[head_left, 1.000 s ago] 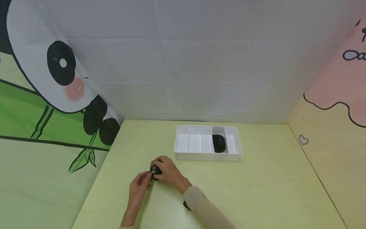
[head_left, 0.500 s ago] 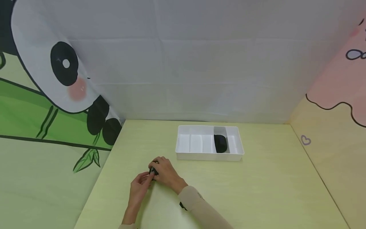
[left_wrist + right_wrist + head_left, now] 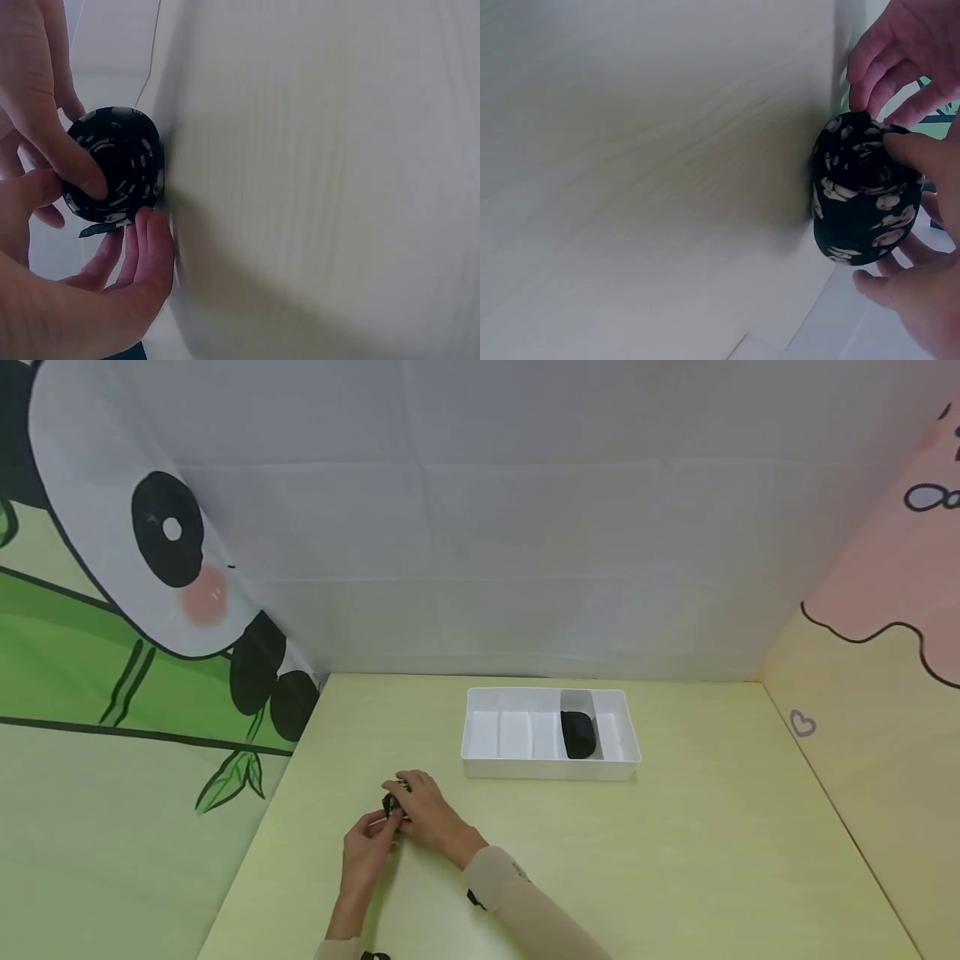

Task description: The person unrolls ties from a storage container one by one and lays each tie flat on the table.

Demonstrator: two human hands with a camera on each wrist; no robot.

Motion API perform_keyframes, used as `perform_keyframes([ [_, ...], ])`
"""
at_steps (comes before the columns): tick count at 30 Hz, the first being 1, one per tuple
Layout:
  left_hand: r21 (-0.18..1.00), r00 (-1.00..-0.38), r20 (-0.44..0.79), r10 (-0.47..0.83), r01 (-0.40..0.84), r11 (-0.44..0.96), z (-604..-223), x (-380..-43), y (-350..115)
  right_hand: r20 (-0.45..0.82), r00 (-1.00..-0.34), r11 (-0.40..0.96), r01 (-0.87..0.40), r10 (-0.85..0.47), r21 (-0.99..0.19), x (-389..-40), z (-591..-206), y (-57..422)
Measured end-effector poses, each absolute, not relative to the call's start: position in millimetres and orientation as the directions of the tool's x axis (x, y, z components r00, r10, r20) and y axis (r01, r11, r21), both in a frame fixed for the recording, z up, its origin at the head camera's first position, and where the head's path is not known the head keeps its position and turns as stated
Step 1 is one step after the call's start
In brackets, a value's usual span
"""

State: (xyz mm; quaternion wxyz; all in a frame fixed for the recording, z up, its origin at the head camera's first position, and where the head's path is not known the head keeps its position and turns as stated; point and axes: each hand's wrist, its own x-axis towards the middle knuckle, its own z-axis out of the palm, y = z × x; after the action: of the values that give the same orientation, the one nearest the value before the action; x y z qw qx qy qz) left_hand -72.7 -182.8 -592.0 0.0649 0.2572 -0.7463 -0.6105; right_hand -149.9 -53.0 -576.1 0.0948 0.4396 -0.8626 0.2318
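Note:
A tight roll of black cloth with a white pattern [image 3: 124,161] stands on its side edge near the tabletop, its spiral end showing in both wrist views. My right hand [image 3: 431,818] holds the roll, its thumb pressed into the spiral. On the other side my left hand [image 3: 365,860] holds the roll between thumb and fingertips. A short loose end of the cloth [image 3: 101,229] sticks out beside the left fingers. In the right wrist view the patterned side of the roll [image 3: 866,217] faces the camera. Fingers hide much of it in the head view.
A white divided tray [image 3: 547,770] lies behind the hands, to the right. One of its compartments holds a black rounded bundle [image 3: 577,735]. The pale yellow table [image 3: 675,860] meets a white backdrop [image 3: 487,568], with printed side panels at left and right.
My right hand has shifted slightly left, and the roll has turned between the hands so that less of it shows. The tray and the black bundle stay put; the view moved a little.

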Motion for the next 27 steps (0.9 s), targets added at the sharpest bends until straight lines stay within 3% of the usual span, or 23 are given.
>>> perform_keyframes([
  [5,0.937,-0.857,-0.226,-0.463,-0.322,0.138,-593.4,-72.6,-186.4,0.376,-0.622,0.525,-0.782,-0.687,-0.335,-151.3,-578.1,-44.8],
  [13,0.935,-0.865,-0.21,-0.457,-0.315,0.166,-593.5,-70.7,-191.5,0.368,-0.588,0.433,-0.796,-0.72,-0.423,-152.5,-579.4,-37.8],
  [20,0.903,-0.878,-0.107,-0.466,-0.282,0.323,-588.9,-68.8,-193.7,0.393,-0.541,0.412,-0.834,-0.744,-0.368,-153.7,-579.9,-40.4],
  [27,0.894,-0.882,-0.036,-0.47,-0.238,0.38,-587.0,-72.1,-194.9,0.412,-0.526,0.406,-0.846,-0.744,-0.346,-152.3,-580.1,-45.3],
])
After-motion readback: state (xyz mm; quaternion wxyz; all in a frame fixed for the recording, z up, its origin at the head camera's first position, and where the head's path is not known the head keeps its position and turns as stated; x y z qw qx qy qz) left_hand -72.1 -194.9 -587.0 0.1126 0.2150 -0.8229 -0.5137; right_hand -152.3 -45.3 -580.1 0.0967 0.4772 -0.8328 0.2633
